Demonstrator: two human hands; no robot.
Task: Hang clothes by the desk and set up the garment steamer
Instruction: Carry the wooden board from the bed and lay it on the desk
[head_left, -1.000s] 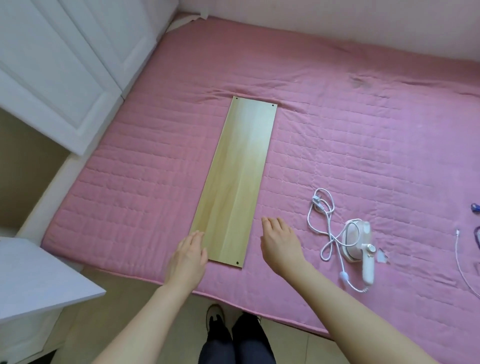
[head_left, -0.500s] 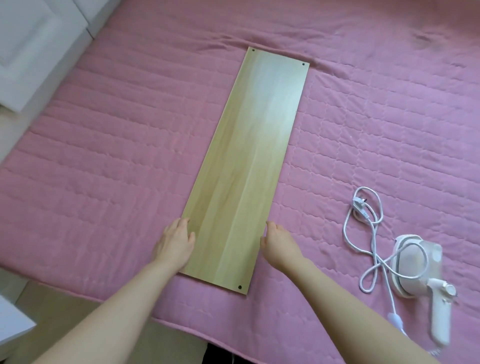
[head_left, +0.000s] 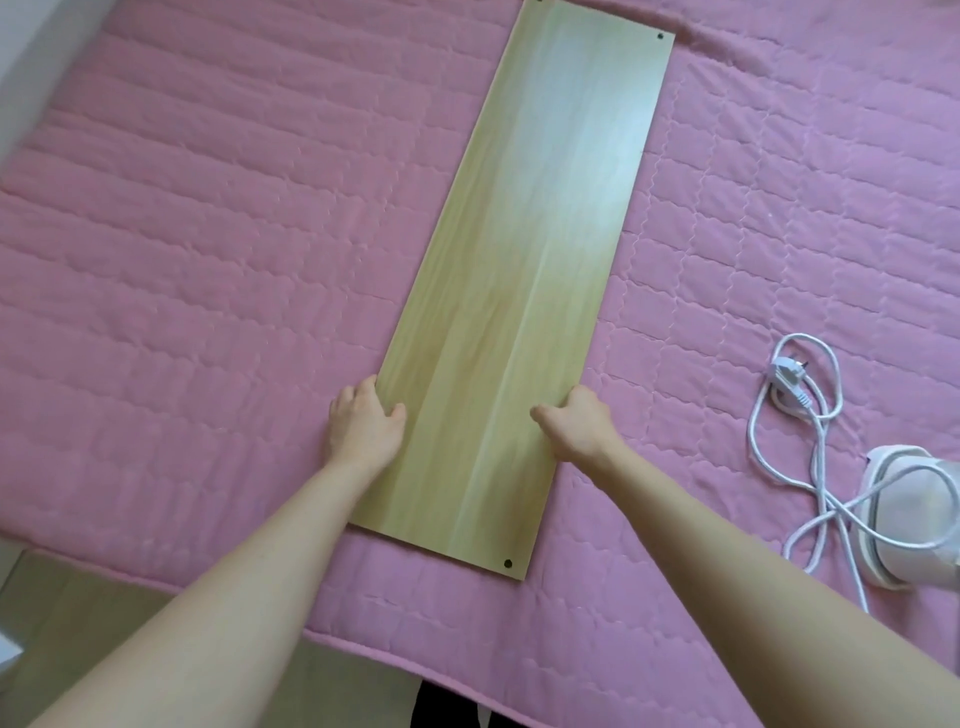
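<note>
- Head view: board (head_left: 524, 291), long, pale wood grain, flat on pink quilted bed (head_left: 208, 234), running from near edge away toward top of frame, slightly slanted to the right.
- Small dark holes at board corners; one visible at near right corner, one at far right.
- Left hand (head_left: 363, 423) at board's left long edge, near its lower end: thumb on top face, fingers (head_left: 358, 389) curled down at the edge, gripping the board.
- Right hand (head_left: 582, 423) at board's right long edge, level with the left: thumb stretched onto top face, fingers curled over the edge, gripping the board.
- Both bare forearms reaching in from bottom of frame, left one crossing board's near left corner.
- Steamer (head_left: 914, 519), white, lying on bed well to the right of board, partly cut by right frame edge.
- Cord (head_left: 810, 441), white, in loose loops on bed between board and steamer, some loops draped across steamer body; plug (head_left: 787, 376) at far end of loops, resting on quilt.
- Neither hand near steamer or cord.
- Floor (head_left: 67, 613), light tan, below bed's near edge at lower left.
- Dark clothing at bottom centre, under bed edge; too little shown to tell more.
</note>
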